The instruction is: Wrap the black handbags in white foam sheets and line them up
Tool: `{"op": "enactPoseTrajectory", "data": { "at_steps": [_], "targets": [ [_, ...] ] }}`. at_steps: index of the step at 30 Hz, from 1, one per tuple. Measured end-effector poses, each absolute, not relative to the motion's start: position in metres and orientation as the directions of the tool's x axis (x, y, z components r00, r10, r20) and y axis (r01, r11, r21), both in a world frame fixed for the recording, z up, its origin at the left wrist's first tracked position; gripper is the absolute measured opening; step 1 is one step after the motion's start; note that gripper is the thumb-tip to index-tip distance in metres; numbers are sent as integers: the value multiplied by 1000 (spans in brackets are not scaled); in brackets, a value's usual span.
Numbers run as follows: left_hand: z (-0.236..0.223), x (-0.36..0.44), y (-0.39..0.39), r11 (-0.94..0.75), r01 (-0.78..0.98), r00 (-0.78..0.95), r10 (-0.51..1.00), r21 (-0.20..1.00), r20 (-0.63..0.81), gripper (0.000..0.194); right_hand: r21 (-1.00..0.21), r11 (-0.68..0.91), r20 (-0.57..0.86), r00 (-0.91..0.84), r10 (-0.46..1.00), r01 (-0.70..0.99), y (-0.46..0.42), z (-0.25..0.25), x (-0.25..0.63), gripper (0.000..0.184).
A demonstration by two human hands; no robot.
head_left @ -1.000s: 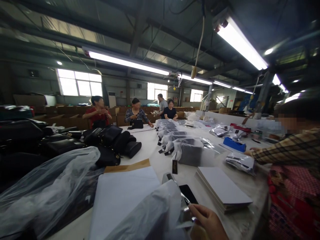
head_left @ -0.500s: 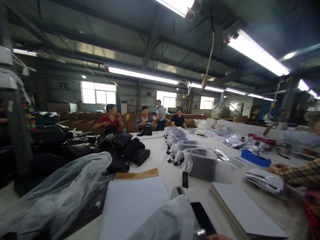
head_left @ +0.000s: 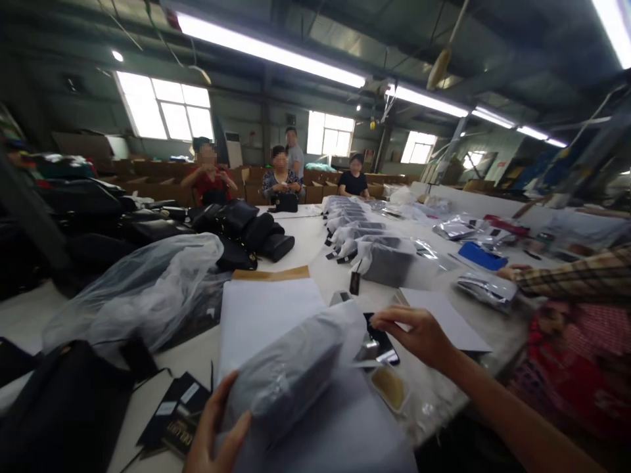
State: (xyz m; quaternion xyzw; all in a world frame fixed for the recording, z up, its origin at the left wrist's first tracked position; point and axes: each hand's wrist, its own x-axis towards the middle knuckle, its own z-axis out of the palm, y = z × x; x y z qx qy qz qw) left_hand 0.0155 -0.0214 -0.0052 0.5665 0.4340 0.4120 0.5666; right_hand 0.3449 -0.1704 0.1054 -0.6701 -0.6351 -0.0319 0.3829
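Note:
A dark bag wrapped in translucent white plastic (head_left: 290, 368) lies across a stack of white paper in front of me. My left hand (head_left: 217, 427) grips its near left end, fingers and thumb on the wrapping. On the other side, my right hand (head_left: 419, 332) is raised by the wrapping's far right end, fingertips pinched together; whatever is between them is too small to make out. Just beneath those fingers stands a tape dispenser (head_left: 369, 348), partly hidden by the wrapping. Beside it rests a black phone (head_left: 389, 348).
Black bags (head_left: 241, 223) are heaped at left, behind a clear plastic sheet (head_left: 162, 289). Black tags (head_left: 180, 401) lie near my left hand. Wrapped bags (head_left: 384, 256) stand in a row ahead. A co-worker's plaid sleeve (head_left: 572, 272) reaches in from the right; other people sit across.
My view has tilted down. Both my hands now show, the left on the wrapped bag and the right raised near the tape dispenser. More of the wrapped bag is visible.

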Motion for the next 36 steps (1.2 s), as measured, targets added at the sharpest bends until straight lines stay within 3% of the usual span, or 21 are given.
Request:
{"op": "enactPoseTrajectory", "data": {
  "at_steps": [7, 14, 19, 23, 30, 36],
  "targets": [
    [10, 12, -33, 91, -47, 309, 948, 995, -72, 58, -478, 488, 316, -375, 872, 731, -101, 146, 291, 18],
    [12, 8, -36, 20, -90, 358, 934, 996, 13, 55, -587, 586, 28, -710, 704, 558, -44, 154, 242, 20],
    [9, 8, -41, -8, -108, 351, 935, 994, 46, 55, -608, 576, -131, -785, 606, 546, -18, 148, 221, 27],
    [10, 8, -43, -13, -113, 366, 929, 994, 53, 57, -556, 574, -255, -780, 571, 601, -4, 141, 211, 29],
    [13, 6, -47, -26, -117, 371, 926, 993, 68, 55, -336, 726, -347, -795, 497, 600, 8, 138, 193, 20],
    [12, 4, -48, -37, -140, 380, 921, 990, 88, 54, -109, 784, -430, -740, 518, 612, 11, 149, 173, 19]
  ]
}}
